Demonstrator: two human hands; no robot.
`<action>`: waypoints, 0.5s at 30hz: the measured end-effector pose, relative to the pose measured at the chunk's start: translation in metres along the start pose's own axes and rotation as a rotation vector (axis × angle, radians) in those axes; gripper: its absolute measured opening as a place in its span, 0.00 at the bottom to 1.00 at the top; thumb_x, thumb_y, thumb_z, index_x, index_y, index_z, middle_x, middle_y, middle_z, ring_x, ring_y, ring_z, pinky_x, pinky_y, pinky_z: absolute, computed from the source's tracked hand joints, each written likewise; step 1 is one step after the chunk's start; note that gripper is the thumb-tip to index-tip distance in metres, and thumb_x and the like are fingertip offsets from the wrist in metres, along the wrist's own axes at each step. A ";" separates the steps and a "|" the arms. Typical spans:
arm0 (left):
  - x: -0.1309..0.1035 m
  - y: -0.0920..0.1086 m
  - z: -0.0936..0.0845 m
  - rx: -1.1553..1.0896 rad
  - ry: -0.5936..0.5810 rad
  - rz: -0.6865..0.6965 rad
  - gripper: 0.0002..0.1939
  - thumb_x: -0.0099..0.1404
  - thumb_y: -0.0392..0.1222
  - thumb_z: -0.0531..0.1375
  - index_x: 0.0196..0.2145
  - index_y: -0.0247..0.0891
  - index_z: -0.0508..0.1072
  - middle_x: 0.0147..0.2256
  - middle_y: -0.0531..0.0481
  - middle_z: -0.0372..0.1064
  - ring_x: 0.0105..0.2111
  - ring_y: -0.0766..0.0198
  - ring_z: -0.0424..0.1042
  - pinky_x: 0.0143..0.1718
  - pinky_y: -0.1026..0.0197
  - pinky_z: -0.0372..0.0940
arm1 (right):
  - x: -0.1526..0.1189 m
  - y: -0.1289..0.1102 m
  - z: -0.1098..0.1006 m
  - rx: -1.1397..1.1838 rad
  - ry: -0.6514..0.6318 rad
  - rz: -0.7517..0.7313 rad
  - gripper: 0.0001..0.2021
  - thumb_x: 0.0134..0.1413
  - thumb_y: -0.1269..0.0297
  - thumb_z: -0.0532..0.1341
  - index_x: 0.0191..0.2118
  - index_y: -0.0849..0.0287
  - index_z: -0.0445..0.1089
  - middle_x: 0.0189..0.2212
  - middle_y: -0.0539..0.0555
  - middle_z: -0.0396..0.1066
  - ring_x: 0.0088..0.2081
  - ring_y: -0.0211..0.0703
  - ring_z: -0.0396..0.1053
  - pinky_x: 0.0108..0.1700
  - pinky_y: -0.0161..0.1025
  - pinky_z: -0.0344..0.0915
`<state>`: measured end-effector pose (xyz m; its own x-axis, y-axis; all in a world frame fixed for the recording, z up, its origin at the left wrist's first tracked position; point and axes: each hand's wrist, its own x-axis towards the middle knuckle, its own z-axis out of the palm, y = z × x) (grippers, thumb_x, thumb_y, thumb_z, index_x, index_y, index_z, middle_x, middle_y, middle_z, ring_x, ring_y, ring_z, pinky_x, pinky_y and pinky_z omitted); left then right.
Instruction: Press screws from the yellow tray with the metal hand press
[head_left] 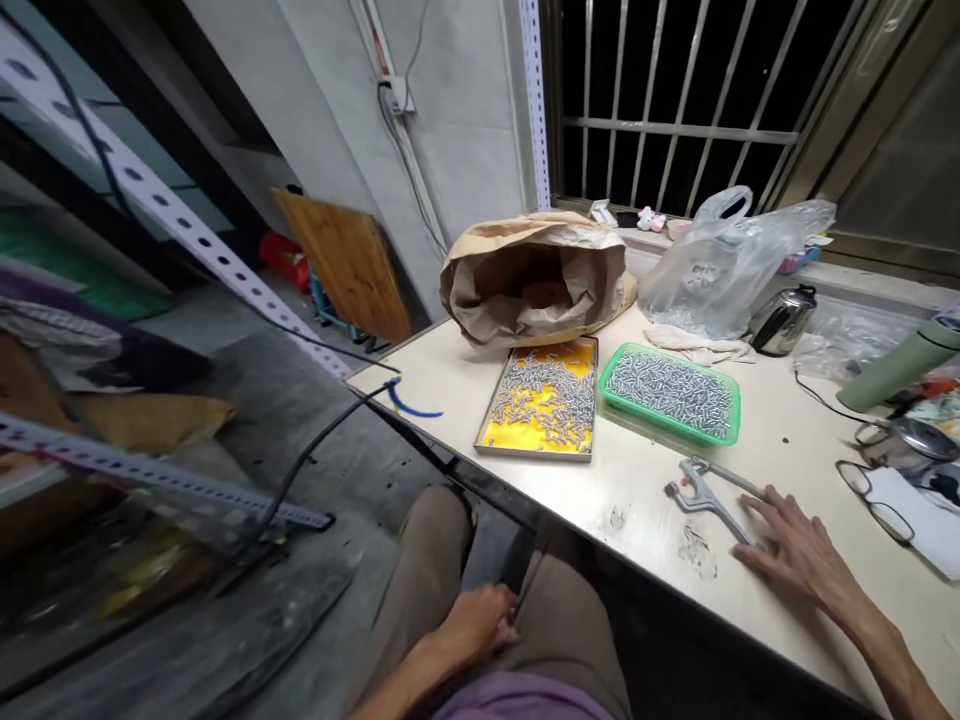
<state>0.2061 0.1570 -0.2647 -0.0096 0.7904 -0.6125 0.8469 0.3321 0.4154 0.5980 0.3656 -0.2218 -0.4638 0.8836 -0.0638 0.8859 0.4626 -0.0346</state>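
Note:
A grey metal pliers-like tool [703,492] lies on the table, its C-shaped head pointing left and its two handles spread toward the right. My right hand [802,552] rests at the handle ends, thumb against the lower handle and fingertips over the upper one. In my lap, my left hand [476,628] is closed with curled fingers; whatever may be inside is hidden. Beyond the tool stands a green plastic tray [738,412] full of small silver metal pins. To its left, a shallow tray [534,453] with a yellow bottom holds more scattered pins.
An open brown paper sack [480,318] lies behind the trays. A clear plastic bag [705,270], a steel kettle [784,320], a green bottle [904,365] and eyeglasses [891,520] occupy the right side. A black cable [315,445] meets the table's left corner.

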 end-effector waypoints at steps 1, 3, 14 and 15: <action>-0.002 0.007 -0.008 -0.011 -0.021 0.008 0.10 0.56 0.41 0.61 0.38 0.45 0.76 0.41 0.50 0.74 0.45 0.52 0.72 0.43 0.57 0.64 | 0.001 0.000 0.001 -0.013 -0.002 -0.018 0.31 0.50 0.36 0.52 0.53 0.49 0.68 0.59 0.62 0.59 0.58 0.69 0.58 0.50 0.67 0.61; -0.007 0.023 -0.028 -0.086 -0.003 0.105 0.10 0.59 0.43 0.59 0.38 0.43 0.76 0.40 0.50 0.75 0.43 0.56 0.73 0.44 0.60 0.63 | 0.005 0.000 0.003 -0.029 0.015 -0.065 0.28 0.52 0.37 0.50 0.48 0.49 0.71 0.58 0.62 0.60 0.58 0.68 0.58 0.48 0.65 0.62; 0.070 0.050 -0.137 -0.118 0.784 0.333 0.12 0.68 0.41 0.53 0.39 0.39 0.76 0.37 0.48 0.71 0.36 0.64 0.70 0.39 0.64 0.64 | 0.026 0.009 0.008 0.001 0.105 -0.217 0.18 0.49 0.47 0.54 0.34 0.53 0.74 0.47 0.62 0.68 0.42 0.55 0.71 0.42 0.49 0.69; 0.079 0.049 -0.142 -0.082 0.783 0.323 0.11 0.68 0.40 0.53 0.39 0.39 0.76 0.37 0.48 0.71 0.37 0.64 0.70 0.38 0.64 0.64 | 0.026 0.007 0.006 0.002 0.083 -0.204 0.16 0.48 0.49 0.54 0.33 0.53 0.74 0.47 0.61 0.68 0.41 0.54 0.71 0.41 0.49 0.69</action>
<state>0.1711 0.3087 -0.1976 -0.1646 0.9709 0.1742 0.8305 0.0412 0.5555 0.5923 0.3918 -0.2293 -0.6317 0.7747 0.0274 0.7737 0.6323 -0.0404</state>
